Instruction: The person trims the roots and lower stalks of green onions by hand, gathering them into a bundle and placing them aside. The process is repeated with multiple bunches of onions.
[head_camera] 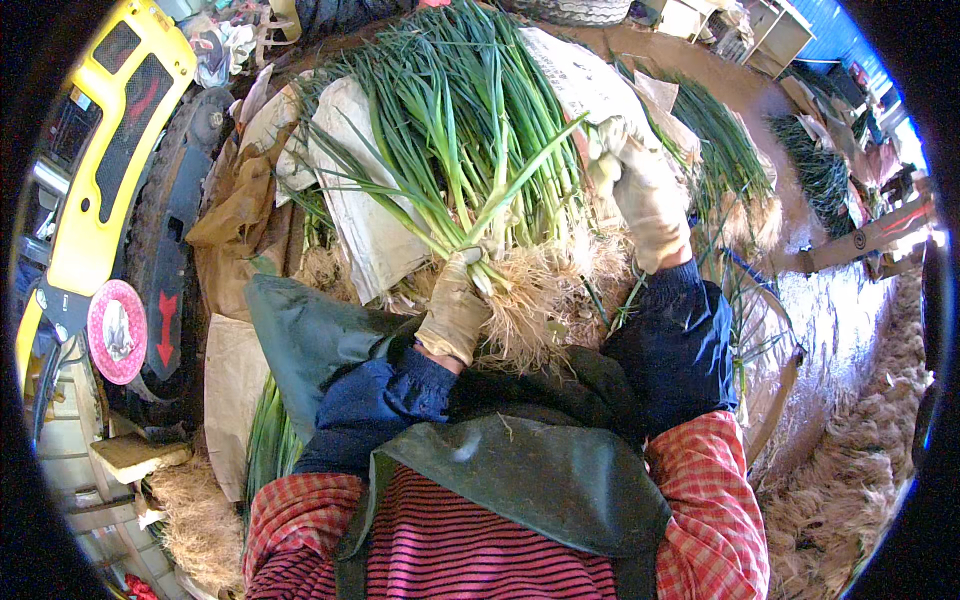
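Observation:
My left hand [455, 307], in a pale work glove, is closed around the white lower stalks of a few green onions [480, 217]. Their tan roots [529, 307] fan out to the right of the fist, and their leaves spread upward. Behind them lies a large heap of green onions [450, 97], leaves pointing away from me and roots towards me. Over the right side of this heap, beside a white woven sack [577, 71], is my right hand [637, 180], gloved too. It is blurred, and whether its fingers grip anything is unclear.
A dark green apron [517, 472] covers my lap. Yellow machinery [82, 232] with a crawler track [161, 225] stands at left, near a pink round dish [118, 331]. More onion bundles [712, 150] lie at right. Loose roots [847, 450] pile up along the lower right.

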Available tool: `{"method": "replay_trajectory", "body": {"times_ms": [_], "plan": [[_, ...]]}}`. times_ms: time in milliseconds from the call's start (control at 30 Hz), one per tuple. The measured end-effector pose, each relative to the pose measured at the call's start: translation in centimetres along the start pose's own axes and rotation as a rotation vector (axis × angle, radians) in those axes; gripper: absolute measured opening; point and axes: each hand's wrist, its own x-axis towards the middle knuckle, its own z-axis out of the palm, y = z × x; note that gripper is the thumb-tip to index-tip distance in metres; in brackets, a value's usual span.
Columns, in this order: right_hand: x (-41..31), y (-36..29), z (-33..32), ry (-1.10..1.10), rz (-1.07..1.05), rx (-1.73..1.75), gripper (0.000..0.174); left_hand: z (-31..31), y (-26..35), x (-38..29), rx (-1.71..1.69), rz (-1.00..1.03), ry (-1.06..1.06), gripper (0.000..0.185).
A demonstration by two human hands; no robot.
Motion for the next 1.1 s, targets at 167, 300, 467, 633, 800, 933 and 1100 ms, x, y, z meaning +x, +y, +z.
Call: {"method": "replay_trajectory", "body": {"times_ms": [167,300,467,633,800,933,1100], "plan": [[2.0,6.4,-1.9,-0.006,0.335,-0.34,0.023,-0.4,-0.1,0.4,0.094,-0.047,0.131,0.029],[4.4,11.5,0.8,0.028,0.388,-1.175,0.061,-0.7,-0.6,0.2,0.088,-0.054,0.112,0.023],[5.9,12.7,3.3,-0.006,0.439,-1.433,0.055,-0.4,-0.7,-0.4,0.159,-0.097,0.106,0.023],[5.8,10.5,4.2,-0.026,0.283,-1.56,0.037,0.9,-0.3,-0.9,0.276,-0.051,0.175,0.02],[2.4,6.9,6.7,0.077,0.201,-0.193,0.019,0.8,-0.5,-0.4,0.315,0.095,0.109,0.018],[-0.1,1.0,7.3,0.244,0.185,0.166,0.02,-0.4,0.3,1.2,0.362,0.048,0.002,0.029],[-2.0,-6.1,0.7,0.442,0.082,-0.146,0.026,-0.1,1.6,0.5,0.095,0.026,0.039,0.026]]}}
